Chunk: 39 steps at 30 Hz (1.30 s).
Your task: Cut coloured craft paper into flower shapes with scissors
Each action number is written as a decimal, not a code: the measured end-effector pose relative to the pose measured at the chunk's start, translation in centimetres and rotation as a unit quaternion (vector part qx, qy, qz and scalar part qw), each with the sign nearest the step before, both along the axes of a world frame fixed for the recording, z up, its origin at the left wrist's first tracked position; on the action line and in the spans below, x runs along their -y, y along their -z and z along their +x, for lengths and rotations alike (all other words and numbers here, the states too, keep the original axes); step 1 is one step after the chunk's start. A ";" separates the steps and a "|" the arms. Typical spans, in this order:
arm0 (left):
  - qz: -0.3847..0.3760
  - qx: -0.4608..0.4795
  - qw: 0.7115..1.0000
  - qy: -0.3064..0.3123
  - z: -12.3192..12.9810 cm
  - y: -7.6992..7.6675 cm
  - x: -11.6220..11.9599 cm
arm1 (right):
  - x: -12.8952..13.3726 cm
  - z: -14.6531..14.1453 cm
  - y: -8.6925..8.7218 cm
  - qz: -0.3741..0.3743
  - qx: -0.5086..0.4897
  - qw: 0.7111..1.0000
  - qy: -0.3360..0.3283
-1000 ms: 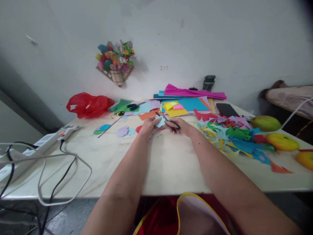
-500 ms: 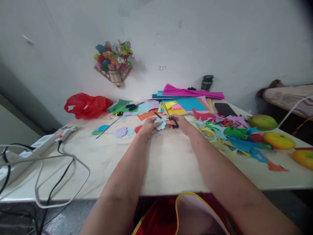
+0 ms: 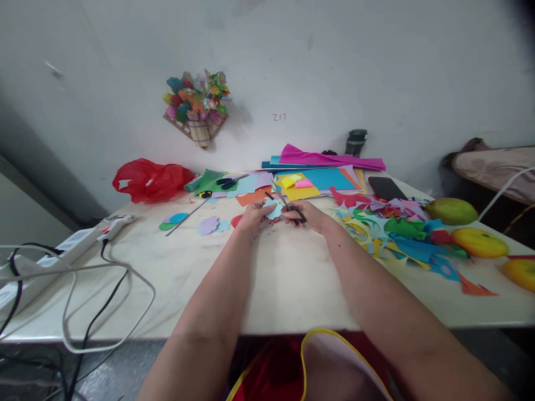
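Observation:
My left hand (image 3: 254, 216) pinches a small light-blue paper cutout (image 3: 273, 209) with a scalloped edge. Beside it, my right hand (image 3: 308, 216) grips black-handled scissors (image 3: 282, 198), whose blades point up and to the left, close to the paper. A dark stick-like thing shows just above the paper; what it belongs to is hard to make out. Left of my hands lie a lilac scalloped cutout (image 3: 208, 225), a light-blue one (image 3: 223, 225) partly under it, and a red piece (image 3: 236, 220) half hidden by my left hand.
Colourful paper scraps (image 3: 388, 223) spread over the right side, near mangoes (image 3: 480, 242) and a phone (image 3: 387, 188). Paper sheets (image 3: 330, 178) and spare scissors (image 3: 228, 182) lie at the back. A red plastic bag (image 3: 152, 179) and a power strip (image 3: 69, 248) with cables are on the left.
The scissors have swung so their blades tilt further left, and my right hand has turned slightly. My left hand still holds the light-blue cutout. The whole view has shifted a little.

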<state>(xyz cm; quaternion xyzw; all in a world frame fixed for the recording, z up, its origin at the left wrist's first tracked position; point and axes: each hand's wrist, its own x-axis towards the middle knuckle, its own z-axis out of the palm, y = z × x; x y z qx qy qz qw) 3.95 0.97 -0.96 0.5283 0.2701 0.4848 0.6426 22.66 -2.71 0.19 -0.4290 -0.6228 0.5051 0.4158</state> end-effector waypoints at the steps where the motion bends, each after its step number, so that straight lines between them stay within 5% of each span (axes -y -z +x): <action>1: -0.004 0.007 1.000 -0.003 0.0 0.0 -0.1 | 0.1 0.0 0.0 0.000 0.001 1.000 -0.005; 39: -0.015 0.044 0.994 -0.098 0.2 0.2 -0.5 | 0.6 -1.4 -0.3 -0.008 0.014 1.000 0.011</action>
